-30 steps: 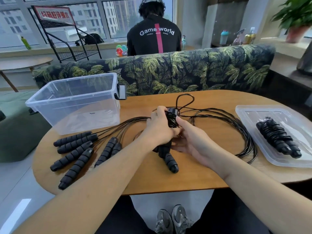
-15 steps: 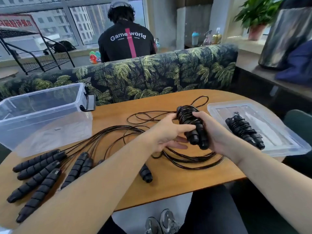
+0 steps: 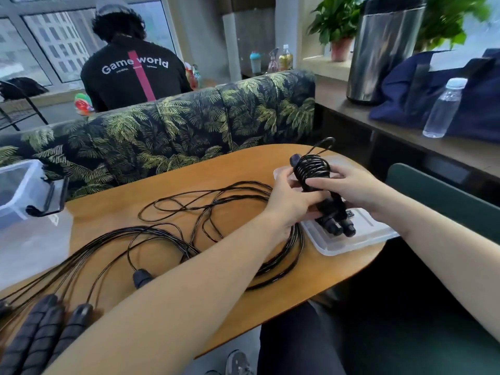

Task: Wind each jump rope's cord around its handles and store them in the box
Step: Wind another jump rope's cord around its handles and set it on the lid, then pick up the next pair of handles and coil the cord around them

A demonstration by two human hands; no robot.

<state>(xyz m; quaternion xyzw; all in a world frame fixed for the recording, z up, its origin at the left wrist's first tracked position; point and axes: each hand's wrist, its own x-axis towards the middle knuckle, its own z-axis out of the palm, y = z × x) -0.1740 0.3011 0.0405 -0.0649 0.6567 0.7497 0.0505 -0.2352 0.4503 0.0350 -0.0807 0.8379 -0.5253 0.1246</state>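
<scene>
— Where's the wound jump rope [image 3: 313,171]?

— Up off the table, above the clear lid [image 3: 351,239] at the right end. Its cord is coiled tight round both handles, whose butts point down at the lid, and a small loop sticks out on top.

— And the hands?

— Both are closed on it. The right hand [image 3: 349,188] wraps the bundle from the right, fingers across the coils; the left hand [image 3: 286,196] pinches it from the left.

— What's around it?

— Loose cords [image 3: 205,220] sprawl over the wooden table [image 3: 243,307] beneath the left forearm, running to unwound handles [image 3: 43,334] at the near left (one more lies alone by the arm). The clear box [image 3: 19,190] stands at the far left edge.
</scene>
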